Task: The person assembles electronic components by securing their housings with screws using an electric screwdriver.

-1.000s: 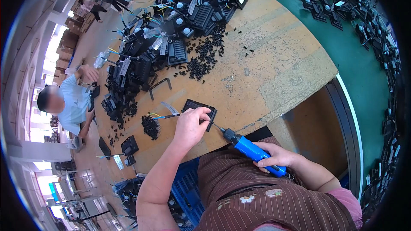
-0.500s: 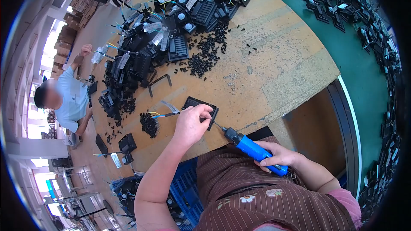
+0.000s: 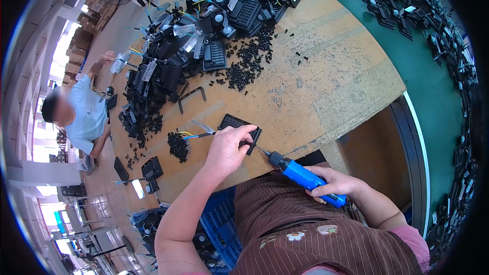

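Observation:
My left hand (image 3: 229, 147) is closed on a small black floodlight (image 3: 232, 120) at the table's near edge, its thumb and fingers at the housing's right side. Coloured wires (image 3: 196, 136) run from the light out to the left. In my right hand (image 3: 333, 184) is a blue electric screwdriver (image 3: 301, 174), gripped around its rear end. The driver's bit points up and left at the floodlight's edge; whether it touches a screw cannot be made out. Part of the housing is hidden behind my left fingers.
Black floodlights (image 3: 168, 71) are heaped across the table (image 3: 336, 66), beside loose black screws (image 3: 244, 69). A smaller screw pile (image 3: 177, 146) lies left of my hand. A U-shaped bracket (image 3: 192, 92) lies beyond. Another person (image 3: 86, 117) works at the left. More lights cover the green surface (image 3: 433, 81).
Both hands, the floodlight and the screwdriver hold nearly the same places. The view has shifted slightly. The other person's raised hand has moved a little.

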Demonstrator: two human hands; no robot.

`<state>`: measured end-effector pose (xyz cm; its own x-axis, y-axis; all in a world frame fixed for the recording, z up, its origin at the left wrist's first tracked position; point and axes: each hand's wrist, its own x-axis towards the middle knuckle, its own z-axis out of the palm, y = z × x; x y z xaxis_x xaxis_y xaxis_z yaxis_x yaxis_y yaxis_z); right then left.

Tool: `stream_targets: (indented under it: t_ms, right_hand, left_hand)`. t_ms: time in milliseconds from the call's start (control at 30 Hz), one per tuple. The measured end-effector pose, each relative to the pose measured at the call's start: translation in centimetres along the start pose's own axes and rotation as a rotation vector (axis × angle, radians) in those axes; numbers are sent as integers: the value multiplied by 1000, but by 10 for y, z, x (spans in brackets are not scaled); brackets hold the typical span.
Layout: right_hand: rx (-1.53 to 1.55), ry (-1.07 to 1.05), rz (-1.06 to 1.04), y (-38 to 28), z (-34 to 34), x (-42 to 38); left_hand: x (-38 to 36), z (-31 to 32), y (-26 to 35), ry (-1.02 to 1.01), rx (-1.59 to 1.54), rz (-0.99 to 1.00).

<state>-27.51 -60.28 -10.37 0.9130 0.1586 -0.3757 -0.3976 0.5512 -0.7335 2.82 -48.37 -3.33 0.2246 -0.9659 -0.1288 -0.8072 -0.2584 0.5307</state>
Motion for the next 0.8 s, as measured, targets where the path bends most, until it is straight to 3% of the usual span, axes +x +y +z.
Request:
stream_targets:
  t_ms: [433, 533, 733, 800]
  right_hand:
    - [-291, 72, 74, -16, 0, -1]
    - [-338, 83, 65, -15, -2, 0]
    - [-345, 98, 113, -24, 5, 0]
    - [-354, 102, 110, -23, 5, 0]
  left_hand:
    - [0, -8, -8, -144, 27, 150]
    - [0, -18, -3, -238, -68, 48]
    - [2, -11, -15, -150, 118, 232]
    - [5, -18, -11, -216, 138, 186]
